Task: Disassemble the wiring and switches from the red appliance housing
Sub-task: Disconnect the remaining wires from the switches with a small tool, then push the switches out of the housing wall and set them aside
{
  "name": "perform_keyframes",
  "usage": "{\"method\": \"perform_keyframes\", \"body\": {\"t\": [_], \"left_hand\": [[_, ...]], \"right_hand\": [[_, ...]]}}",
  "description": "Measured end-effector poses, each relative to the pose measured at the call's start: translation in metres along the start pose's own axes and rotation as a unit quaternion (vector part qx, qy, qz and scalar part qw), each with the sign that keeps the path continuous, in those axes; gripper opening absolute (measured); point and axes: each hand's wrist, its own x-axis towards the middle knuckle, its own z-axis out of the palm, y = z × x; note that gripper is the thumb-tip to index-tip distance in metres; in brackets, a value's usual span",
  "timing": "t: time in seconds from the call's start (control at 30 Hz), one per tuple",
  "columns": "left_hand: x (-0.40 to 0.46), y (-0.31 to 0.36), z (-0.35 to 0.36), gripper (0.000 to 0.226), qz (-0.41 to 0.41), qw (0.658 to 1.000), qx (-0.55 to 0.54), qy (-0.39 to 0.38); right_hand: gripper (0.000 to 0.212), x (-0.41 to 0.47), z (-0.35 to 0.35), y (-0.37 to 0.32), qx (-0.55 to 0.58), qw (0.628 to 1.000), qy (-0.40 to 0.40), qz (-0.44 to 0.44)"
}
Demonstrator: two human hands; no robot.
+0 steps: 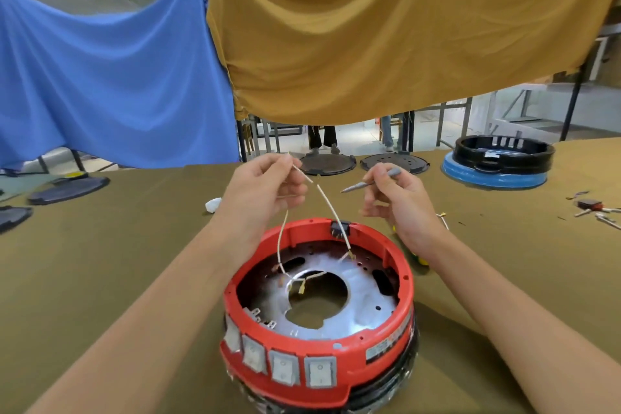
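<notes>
I'm pinching the white wiring [321, 193] w/ my left hand [265, 190], fingers curled round a loop of it, lifting it above the red housing [336, 370]. My right hand [401, 202] is gripping a grey screwdriver [369, 182], tip pointing left toward the wire.

The wire is running down both sides into the housing, ends lying on the silvery plate [366, 296] inside, near the centre hole. One strand is passing by a black clip [340, 228] on the far rim; can't tell if it's threaded thru.

Handling, my guess: wire is light & floppy w/ a braided sleeve, terminals prob fragile, so I'm better off taking hold close to the connectors, not mid-span. Housing looks rigid plastic, prob needs steadying.

Four grey rocker switches [319, 371] are sitting in the near wall, not yet out.

Beyond, on the olive table [117, 262]: a blue-and-black housing [497, 161] at far right, interior contents not visible, and loose bits [594, 207] to the right.
</notes>
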Motion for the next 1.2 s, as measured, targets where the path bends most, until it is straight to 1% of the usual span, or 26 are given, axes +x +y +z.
{"method": "perform_keyframes", "body": {"t": [0.07,0.17,0.27,0.33,0.43,0.47,0.53,0.6,0.67,0.7,0.73,0.77,0.8,0.83,0.87,0.9,0.97,1.0,1.1,1.17,1.2], "left_hand": [[0.0,0.008,0.0,0.022,0.012,0.997,-0.057,0.052],[0.003,0.016,-0.005,0.021,0.019,0.985,-0.119,0.126],[0.003,0.016,-0.01,0.019,-0.017,0.961,-0.215,0.175],[0.001,0.013,-0.012,0.016,-0.053,0.939,-0.285,0.186],[-0.007,0.008,-0.008,0.012,-0.087,0.914,-0.355,0.175],[-0.011,0.008,-0.005,0.012,-0.094,0.91,-0.367,0.167],[-0.018,0.008,0.002,0.012,-0.107,0.912,-0.37,0.142],[-0.025,0.009,0.005,0.011,-0.112,0.931,-0.333,0.101],[-0.03,0.009,0.002,0.014,-0.099,0.965,-0.239,0.051],[-0.032,0.007,-0.003,0.016,-0.087,0.982,-0.168,0.026],[-0.034,0.004,-0.01,0.018,-0.068,0.995,-0.072,0.008],[-0.034,0.001,-0.018,0.018,-0.042,0.998,0.043,0.005],[-0.032,-0.004,-0.026,0.018,-0.015,0.987,0.157,0.007],[-0.03,-0.01,-0.034,0.021,0.003,0.968,0.251,0.0],[-0.028,-0.017,-0.041,0.027,0.003,0.948,0.317,-0.015],[-0.025,-0.025,-0.046,0.033,-0.009,0.932,0.361,-0.033],[-0.02,-0.039,-0.054,0.04,-0.041,0.91,0.407,-0.064],[-0.017,-0.045,-0.057,0.038,-0.058,0.906,0.412,-0.078],[-0.009,-0.057,-0.059,0.022,-0.087,0.905,0.401,-0.113],[-0.003,-0.061,-0.058,0.021,-0.084,0.905,0.398,-0.121],[-0.001,-0.062,-0.057,0.022,-0.08,0.905,0.399,-0.122]], "right_hand": [[0.024,-0.002,0.0,-0.003,0.034,0.999,-0.009,0.03],[0.036,-0.009,0.003,-0.013,0.084,0.994,-0.042,0.061],[0.048,-0.024,0.008,-0.027,0.064,0.993,-0.086,0.045],[0.045,-0.037,0.013,-0.039,0.004,0.995,-0.101,0.023],[0.04,-0.055,0.028,-0.055,-0.156,0.981,-0.11,-0.036],[0.033,-0.059,0.034,-0.058,-0.177,0.977,-0.1,-0.057],[0.014,-0.066,0.045,-0.064,-0.172,0.979,-0.061,-0.086],[0.009,-0.069,0.048,-0.069,-0.143,0.986,-0.009,-0.083],[0.01,-0.068,0.039,-0.073,-0.105,0.991,0.054,-0.061],[0.01,-0.065,0.03,-0.074,-0.086,0.992,0.085,-0.045],[0.01,-0.062,0.02,-0.073,-0.065,0.991,0.113,-0.025],[0.01,-0.059,0.008,-0.072,-0.041,0.99,0.135,-0.003],[0.011,-0.055,-0.005,-0.07,-0.013,0.988,0.152,0.019],[0.012,-0.052,-0.018,-0.066,0.017,0.985,0.167,0.042],[0.012,-0.049,-0.03,-0.061,0.039,0.98,0.185,0.063],[0.011,-0.046,-0.04,-0.055,0.05,0.974,0.206,0.082],[0.008,-0.039,-0.057,-0.043,0.053,0.962,0.246,0.109],[0.007,-0.035,-0.066,-0.037,0.054,0.956,0.263,0.117],[0.005,-0.024,-0.084,-0.024,0.066,0.943,0.296,0.138],[0.005,-0.016,-0.094,-0.017,0.057,0.935,0.314,0.151],[0.006,-0.013,-0.098,-0.013,0.03,0.933,0.32,0.163]]}}
